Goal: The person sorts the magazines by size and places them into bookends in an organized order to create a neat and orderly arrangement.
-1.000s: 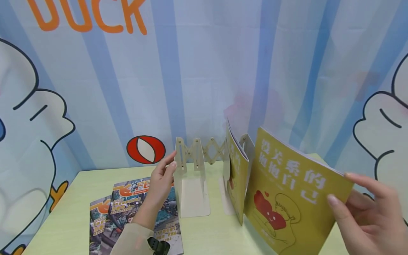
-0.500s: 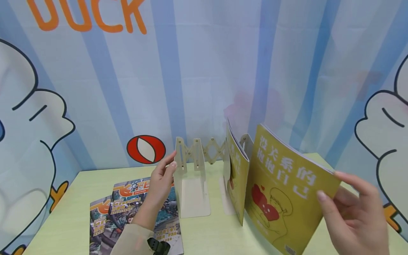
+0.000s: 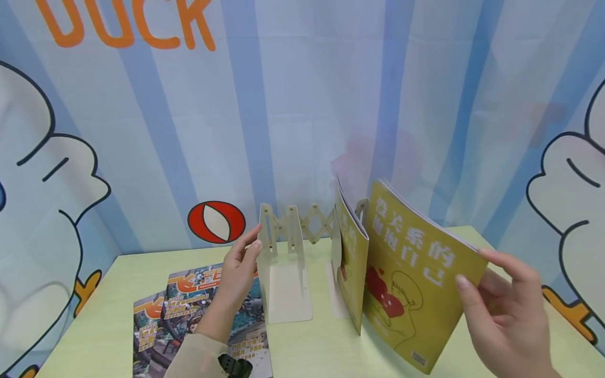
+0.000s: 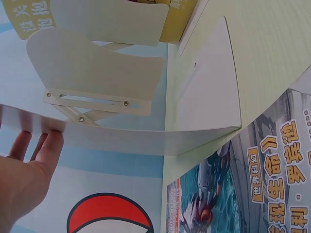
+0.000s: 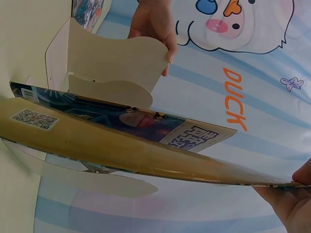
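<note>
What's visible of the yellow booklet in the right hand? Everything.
The yellow booklet is thin and looks like glossy paper. Its cover bears white Chinese characters, a red heart, a line-drawn figure and a QR code near the bottom. It is held tilted, cover toward the wearer; the right hand pinches its upper right edge. A second yellow booklet stands to its left.

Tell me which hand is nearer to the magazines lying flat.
Left. The left hand touches the bookend beside the magazines; the right hand, farther right, holds a yellow booklet.
</note>
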The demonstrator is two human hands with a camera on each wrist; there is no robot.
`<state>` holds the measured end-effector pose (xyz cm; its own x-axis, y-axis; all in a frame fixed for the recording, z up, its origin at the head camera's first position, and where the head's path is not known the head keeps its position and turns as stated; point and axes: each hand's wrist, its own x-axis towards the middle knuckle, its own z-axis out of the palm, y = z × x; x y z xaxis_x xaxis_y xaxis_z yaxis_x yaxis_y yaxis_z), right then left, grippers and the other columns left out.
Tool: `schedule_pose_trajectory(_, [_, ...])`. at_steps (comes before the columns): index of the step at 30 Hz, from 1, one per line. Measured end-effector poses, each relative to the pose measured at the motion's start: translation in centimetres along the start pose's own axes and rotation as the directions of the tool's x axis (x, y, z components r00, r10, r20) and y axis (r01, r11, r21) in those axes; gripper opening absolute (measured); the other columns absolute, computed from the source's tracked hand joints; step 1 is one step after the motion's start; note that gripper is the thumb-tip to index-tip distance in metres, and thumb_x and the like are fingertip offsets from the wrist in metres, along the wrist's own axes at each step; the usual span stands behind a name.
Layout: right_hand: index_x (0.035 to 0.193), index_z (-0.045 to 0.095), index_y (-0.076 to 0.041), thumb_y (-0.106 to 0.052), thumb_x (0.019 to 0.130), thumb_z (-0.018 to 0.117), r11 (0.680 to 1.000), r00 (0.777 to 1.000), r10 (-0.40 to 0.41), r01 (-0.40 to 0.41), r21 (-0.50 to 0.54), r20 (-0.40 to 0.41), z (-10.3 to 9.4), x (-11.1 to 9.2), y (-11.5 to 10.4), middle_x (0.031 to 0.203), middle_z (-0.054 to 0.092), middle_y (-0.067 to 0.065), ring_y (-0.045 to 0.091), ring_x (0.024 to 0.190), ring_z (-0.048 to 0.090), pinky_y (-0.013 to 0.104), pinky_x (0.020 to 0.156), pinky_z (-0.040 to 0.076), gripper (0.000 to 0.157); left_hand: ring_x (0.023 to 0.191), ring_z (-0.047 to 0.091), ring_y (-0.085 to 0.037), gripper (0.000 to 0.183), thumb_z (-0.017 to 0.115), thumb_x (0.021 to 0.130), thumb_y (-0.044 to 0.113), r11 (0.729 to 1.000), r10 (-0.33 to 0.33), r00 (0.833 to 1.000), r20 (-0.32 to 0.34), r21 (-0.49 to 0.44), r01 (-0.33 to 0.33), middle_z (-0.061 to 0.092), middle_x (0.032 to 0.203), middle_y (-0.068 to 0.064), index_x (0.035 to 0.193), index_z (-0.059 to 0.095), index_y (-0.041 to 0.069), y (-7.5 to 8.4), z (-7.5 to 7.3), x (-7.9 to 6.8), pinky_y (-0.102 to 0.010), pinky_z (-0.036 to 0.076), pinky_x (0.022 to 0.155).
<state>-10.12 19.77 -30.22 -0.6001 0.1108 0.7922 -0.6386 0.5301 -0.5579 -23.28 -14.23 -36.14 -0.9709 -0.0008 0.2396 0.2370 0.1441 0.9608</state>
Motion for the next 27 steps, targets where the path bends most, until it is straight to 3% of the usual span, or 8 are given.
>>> schedule_pose_trajectory(2, [0.134,0.033,0.012,0.027,0.078,0.05,1.0,1.0,-0.016,0.016,-0.02,0.009,0.1,0.2,0.0,0.112,0.058,-0.027,-0.013,0.085,0.063,0.01,0.061,0.052,0.06,0.127,0.044,-0.032,0.043,0.04,0.102,0.026,1.0,0.002,1.0,-0.001,-0.004,-0.002,0.034,0.15,-0.004,0.145,0.039,0.023,0.0,0.0,0.0,-0.019,0.049,0.083])
schedule_pose_trajectory(8, [0.133,0.03,0.014,0.022,0.083,0.049,0.991,0.992,-0.129,0.129,0.046,0.003,0.6,0.4,1.4,0.115,0.062,-0.02,-0.01,0.088,0.064,0.009,0.052,0.048,0.054,0.122,0.047,-0.032,0.043,0.04,0.102,0.026,1.0,0.0,1.0,-0.005,0.0,0.0,0.035,0.15,-0.005,0.145,0.04,0.024,0.0,0.0,0.0,-0.018,0.049,0.08])
schedule_pose_trajectory(14, [0.132,0.031,0.015,0.022,0.082,0.05,0.987,0.988,-0.153,0.153,0.055,0.008,1.4,0.7,1.9,0.115,0.061,-0.022,-0.011,0.085,0.062,0.012,0.042,0.04,0.053,0.124,0.047,-0.031,0.042,0.04,0.102,0.027,1.0,-0.003,1.0,-0.009,0.003,0.003,0.036,0.149,-0.005,0.145,0.04,0.025,0.0,0.0,0.0,-0.016,0.05,0.081])
schedule_pose_trajectory(17, [0.131,0.032,0.015,0.021,0.083,0.051,0.985,0.987,-0.163,0.162,0.066,0.013,1.8,1.0,2.0,0.115,0.061,-0.022,-0.011,0.083,0.062,0.014,0.039,0.036,0.053,0.123,0.049,-0.03,0.042,0.04,0.102,0.027,1.0,-0.007,1.0,-0.009,0.004,0.007,0.037,0.149,-0.006,0.144,0.041,0.026,0.0,0.0,0.0,-0.022,0.052,0.086])
schedule_pose_trajectory(22, [0.13,0.034,0.016,0.021,0.083,0.052,0.979,0.983,-0.183,0.181,0.093,0.013,2.5,1.4,2.3,0.113,0.062,-0.02,-0.008,0.075,0.061,0.014,0.038,0.034,0.051,0.126,0.048,-0.032,0.042,0.04,0.102,0.029,1.0,-0.012,1.0,-0.001,-0.001,0.012,0.037,0.149,-0.007,0.144,0.04,0.026,0.0,-0.1,0.0,-0.043,0.05,0.096])
schedule_pose_trajectory(27, [0.13,0.034,0.016,0.021,0.083,0.052,0.972,0.98,-0.198,0.195,0.127,0.011,3.1,1.7,2.6,0.113,0.063,-0.017,-0.005,0.076,0.062,0.013,0.038,0.034,0.05,0.126,0.047,-0.033,0.042,0.04,0.102,0.029,1.0,-0.004,1.0,0.008,-0.002,0.004,0.035,0.149,-0.007,0.144,0.04,0.027,0.0,-0.1,0.0,-0.049,0.047,0.098])
